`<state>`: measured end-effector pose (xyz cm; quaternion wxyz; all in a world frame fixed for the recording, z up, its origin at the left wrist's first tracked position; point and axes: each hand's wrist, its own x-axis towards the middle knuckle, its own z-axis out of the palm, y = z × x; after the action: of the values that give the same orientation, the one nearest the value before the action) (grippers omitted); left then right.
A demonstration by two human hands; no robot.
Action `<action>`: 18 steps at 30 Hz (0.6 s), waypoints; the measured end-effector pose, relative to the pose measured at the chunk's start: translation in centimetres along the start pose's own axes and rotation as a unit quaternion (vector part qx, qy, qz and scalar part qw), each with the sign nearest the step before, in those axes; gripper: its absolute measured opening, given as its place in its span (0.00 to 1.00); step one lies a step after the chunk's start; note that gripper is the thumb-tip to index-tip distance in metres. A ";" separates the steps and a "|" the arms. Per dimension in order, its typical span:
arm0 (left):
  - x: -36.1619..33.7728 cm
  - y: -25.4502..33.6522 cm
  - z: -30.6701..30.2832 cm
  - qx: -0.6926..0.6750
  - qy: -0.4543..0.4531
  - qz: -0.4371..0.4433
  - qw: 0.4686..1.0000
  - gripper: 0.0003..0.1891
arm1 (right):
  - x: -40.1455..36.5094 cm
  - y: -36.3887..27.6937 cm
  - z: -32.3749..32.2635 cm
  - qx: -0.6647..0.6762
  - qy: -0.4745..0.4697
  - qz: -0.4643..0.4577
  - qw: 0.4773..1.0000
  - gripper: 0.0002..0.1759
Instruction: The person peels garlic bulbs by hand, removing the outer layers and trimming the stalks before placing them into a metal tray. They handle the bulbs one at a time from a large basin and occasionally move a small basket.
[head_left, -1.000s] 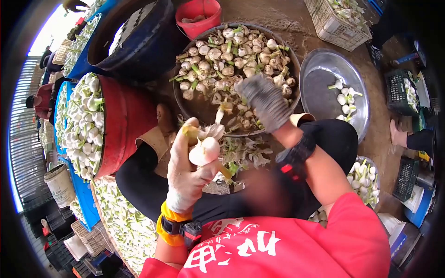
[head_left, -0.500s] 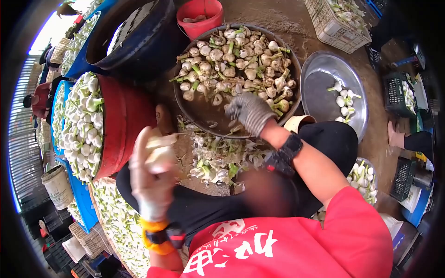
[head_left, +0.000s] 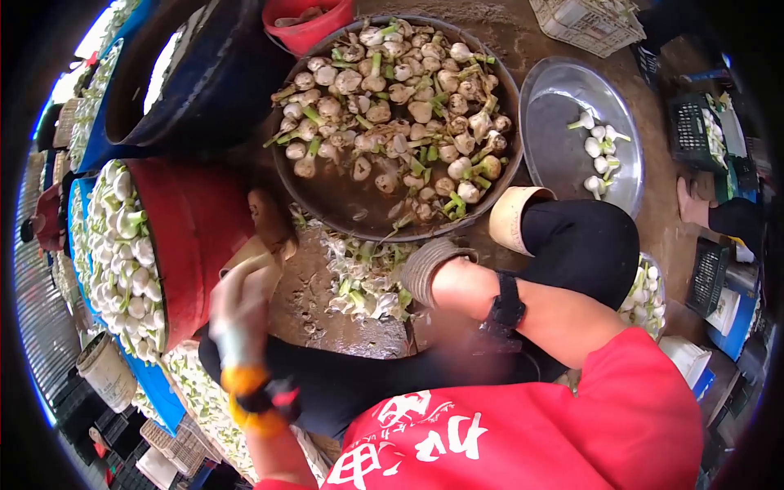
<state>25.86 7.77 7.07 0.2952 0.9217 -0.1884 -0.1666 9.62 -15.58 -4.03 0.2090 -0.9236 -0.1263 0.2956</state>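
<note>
My left hand [head_left: 235,314], in a pale glove, is a blur beside the red tub [head_left: 200,229], which is heaped with peeled white garlic [head_left: 122,245]. What it holds is lost in the blur. My right hand [head_left: 426,269], in a grey knit glove, is curled downward over the pile of garlic skins [head_left: 363,282] on the ground. Its fingers are hidden. Just beyond stands the wide dark basin [head_left: 343,200], full of unpeeled garlic bulbs [head_left: 400,98] with green stems.
A metal pan [head_left: 563,98] at the right holds a few peeled bulbs [head_left: 600,151]. A dark blue barrel [head_left: 204,90] and a red bucket [head_left: 306,24] stand behind the basin. Crates [head_left: 702,135] and another person's foot [head_left: 694,204] are at far right. A white bucket [head_left: 102,371] is lower left.
My right hand has pulled back out of the basin to the skins pile. My left hand, which held a peeled bulb, has swung down and left toward the red tub.
</note>
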 end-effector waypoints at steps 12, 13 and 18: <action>10.7 1.7 31.6 0.232 -0.444 -0.034 0.865 0.18 | -0.3 4.6 -8.2 -0.004 -0.118 0.221 0.968 0.14; 9.8 -2.7 32.6 0.041 -0.401 0.000 0.915 0.15 | 0.1 6.2 -7.6 0.022 -0.065 0.252 0.965 0.13; 5.0 1.3 21.1 -0.458 -0.222 -0.027 0.860 0.17 | -1.9 7.6 -10.1 0.169 0.066 0.255 0.950 0.38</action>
<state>21.07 -5.61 -9.37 0.6301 0.6258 -0.1265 -0.4420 14.98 -26.12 0.80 0.2871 -0.8938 0.1795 0.2942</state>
